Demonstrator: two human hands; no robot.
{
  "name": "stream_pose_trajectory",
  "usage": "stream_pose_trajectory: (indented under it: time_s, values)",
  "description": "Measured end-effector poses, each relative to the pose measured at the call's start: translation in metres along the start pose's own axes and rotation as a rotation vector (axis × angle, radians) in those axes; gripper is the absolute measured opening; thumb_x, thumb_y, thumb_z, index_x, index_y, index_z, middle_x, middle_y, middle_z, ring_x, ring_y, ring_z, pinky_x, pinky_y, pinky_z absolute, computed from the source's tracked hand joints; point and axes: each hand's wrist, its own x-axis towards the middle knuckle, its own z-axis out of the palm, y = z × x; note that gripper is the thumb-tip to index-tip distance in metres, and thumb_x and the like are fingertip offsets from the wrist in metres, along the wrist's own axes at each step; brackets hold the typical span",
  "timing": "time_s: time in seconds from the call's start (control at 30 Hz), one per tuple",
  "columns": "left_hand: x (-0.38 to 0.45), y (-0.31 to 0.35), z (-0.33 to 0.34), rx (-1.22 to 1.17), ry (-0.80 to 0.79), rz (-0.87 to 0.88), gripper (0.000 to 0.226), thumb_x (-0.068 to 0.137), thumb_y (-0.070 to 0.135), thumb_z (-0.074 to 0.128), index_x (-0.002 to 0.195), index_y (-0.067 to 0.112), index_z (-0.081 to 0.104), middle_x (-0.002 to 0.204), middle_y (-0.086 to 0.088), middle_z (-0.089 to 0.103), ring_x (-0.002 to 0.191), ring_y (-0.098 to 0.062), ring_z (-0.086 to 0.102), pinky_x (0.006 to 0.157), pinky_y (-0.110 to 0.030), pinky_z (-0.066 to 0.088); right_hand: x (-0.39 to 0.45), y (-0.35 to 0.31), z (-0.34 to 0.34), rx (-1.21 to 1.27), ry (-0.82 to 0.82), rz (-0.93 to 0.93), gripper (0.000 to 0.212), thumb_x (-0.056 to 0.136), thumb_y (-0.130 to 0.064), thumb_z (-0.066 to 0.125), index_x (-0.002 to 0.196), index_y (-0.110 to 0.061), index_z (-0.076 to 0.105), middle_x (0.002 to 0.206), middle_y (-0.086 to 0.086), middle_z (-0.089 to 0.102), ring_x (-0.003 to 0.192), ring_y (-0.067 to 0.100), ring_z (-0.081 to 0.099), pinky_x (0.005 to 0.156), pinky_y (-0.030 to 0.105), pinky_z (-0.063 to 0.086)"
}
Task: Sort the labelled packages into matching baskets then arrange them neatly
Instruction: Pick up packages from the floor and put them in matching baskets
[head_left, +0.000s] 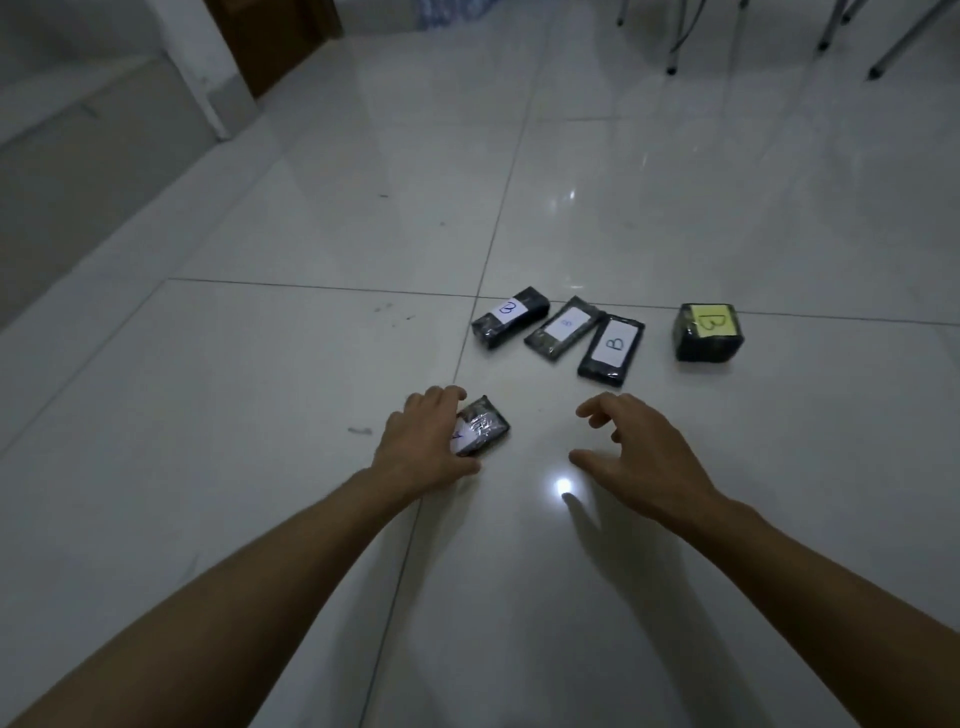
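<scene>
— Fingers first: the left hand has its fingers curled over the far end of a small black-wrapped package lying on the tiled floor, thumb at the near edge. It looks clamped on, though not lifted.

— And the right hand?

— Empty, fingers spread and bent, hovering just beside that package over bare tile.

— Can you read the label?

— Only partly; the left hand covers most of the white slip. I'd turn it face up before deciding where it goes.

— What else does the head view show?

— Three flat packages marked B lie side by side further out, nearly touching, and a cube package with a yellow B label sits apart to their right. No baskets in view.

— So how to do this step well?

— Grip by the long edges, not the shiny wrap, which probably slips. Lift clear, read the letter, then carry it. Let the right hand support underneath if it sags.
</scene>
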Motion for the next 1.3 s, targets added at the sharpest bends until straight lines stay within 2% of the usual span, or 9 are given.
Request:
stream_pose_trajectory:
  time_s: [0.1, 0.2, 0.4, 0.57, 0.7, 0.8, 0.93, 1.17, 1.3]
  values:
    - [0.0, -0.011, 0.011, 0.01, -0.023, -0.076, 0.081, 0.068, 0.043, 0.075, 0.137, 0.022, 0.037, 0.132, 0.0, 0.045, 0.12, -0.025, 0.042, 0.095, -0.038, 0.037, 0.005, -0.001, 0.012, 0.027, -0.021, 0.004, 0.044, 0.083, -0.036, 0.073, 0.123, -0.03, 0.055, 0.111, -0.011, 0.053, 0.102, 0.01, 0.051, 0.085, 0.033, 0.05]
    - [0.001, -0.014, 0.018, -0.063, 0.005, -0.044, 0.062, 0.069, 0.037, 0.071, 0.125, 0.025, 0.047, 0.122, 0.003, 0.052, 0.11, -0.021, 0.049, 0.089, -0.035, 0.04, 0.008, 0.004, 0.017, 0.028, -0.017, -0.001, 0.042, 0.084, -0.038, 0.071, 0.122, -0.032, 0.055, 0.11, -0.012, 0.052, 0.102, 0.009, 0.051, 0.085, 0.033, 0.05]
    - [0.023, 0.004, 0.014, -0.175, 0.116, 0.012, 0.056, 0.065, 0.04, 0.07, 0.116, 0.027, 0.05, 0.111, 0.005, 0.054, 0.1, -0.019, 0.051, 0.082, -0.036, 0.044, 0.029, 0.011, 0.013, 0.009, 0.009, 0.013, 0.046, 0.084, -0.036, 0.073, 0.125, -0.029, 0.055, 0.113, -0.012, 0.053, 0.105, 0.01, 0.05, 0.089, 0.035, 0.05]
    - [0.047, 0.003, 0.006, -0.182, 0.263, -0.022, 0.055, 0.063, 0.037, 0.071, 0.113, 0.025, 0.05, 0.108, 0.007, 0.052, 0.097, -0.018, 0.047, 0.077, -0.032, 0.031, 0.084, 0.003, 0.01, -0.146, 0.083, -0.059, 0.052, 0.082, -0.035, 0.073, 0.129, -0.024, 0.052, 0.124, -0.001, 0.054, 0.115, 0.019, 0.051, 0.095, 0.041, 0.049]
    - [0.061, -0.015, 0.006, -0.187, 0.314, -0.051, 0.055, 0.064, 0.034, 0.071, 0.114, 0.025, 0.051, 0.107, 0.007, 0.051, 0.098, -0.019, 0.046, 0.075, -0.03, 0.024, 0.137, -0.021, 0.012, -0.303, 0.119, -0.073, 0.056, 0.082, -0.032, 0.068, 0.134, -0.022, 0.048, 0.131, 0.005, 0.049, 0.122, 0.026, 0.041, 0.097, 0.041, 0.041]
    - [0.067, -0.023, 0.009, -0.223, 0.305, -0.043, 0.057, 0.06, 0.037, 0.068, 0.113, 0.025, 0.053, 0.105, 0.007, 0.052, 0.097, -0.018, 0.047, 0.075, -0.03, 0.026, 0.156, -0.027, 0.019, -0.386, 0.117, -0.031, 0.056, 0.083, -0.032, 0.066, 0.134, -0.021, 0.045, 0.131, 0.006, 0.045, 0.121, 0.028, 0.038, 0.097, 0.041, 0.035]
    - [0.07, -0.016, 0.014, -0.252, 0.302, 0.026, 0.058, 0.054, 0.04, 0.061, 0.109, 0.025, 0.055, 0.099, 0.008, 0.052, 0.091, -0.016, 0.047, 0.072, -0.028, 0.029, 0.154, -0.011, 0.017, -0.427, 0.186, 0.049, 0.057, 0.08, -0.034, 0.068, 0.131, -0.022, 0.046, 0.13, 0.006, 0.042, 0.12, 0.027, 0.037, 0.095, 0.041, 0.035]
    - [0.077, 0.021, 0.019, -0.285, 0.313, 0.112, 0.057, 0.057, 0.034, 0.073, 0.111, 0.024, 0.056, 0.103, 0.009, 0.054, 0.094, -0.013, 0.048, 0.071, -0.026, 0.035, 0.129, 0.026, -0.013, -0.444, 0.373, 0.144, 0.057, 0.08, -0.037, 0.069, 0.13, -0.019, 0.047, 0.128, 0.01, 0.043, 0.119, 0.03, 0.039, 0.096, 0.043, 0.037]
    - [0.079, 0.03, 0.013, -0.32, 0.323, 0.11, 0.058, 0.056, 0.03, 0.076, 0.11, 0.024, 0.057, 0.106, 0.009, 0.055, 0.096, -0.013, 0.048, 0.072, -0.027, 0.038, 0.129, 0.034, -0.013, -0.384, 0.21, 0.274, 0.082, 0.076, -0.06, 0.071, 0.136, -0.016, 0.038, 0.133, 0.012, 0.043, 0.122, 0.032, 0.045, 0.092, 0.044, 0.045]
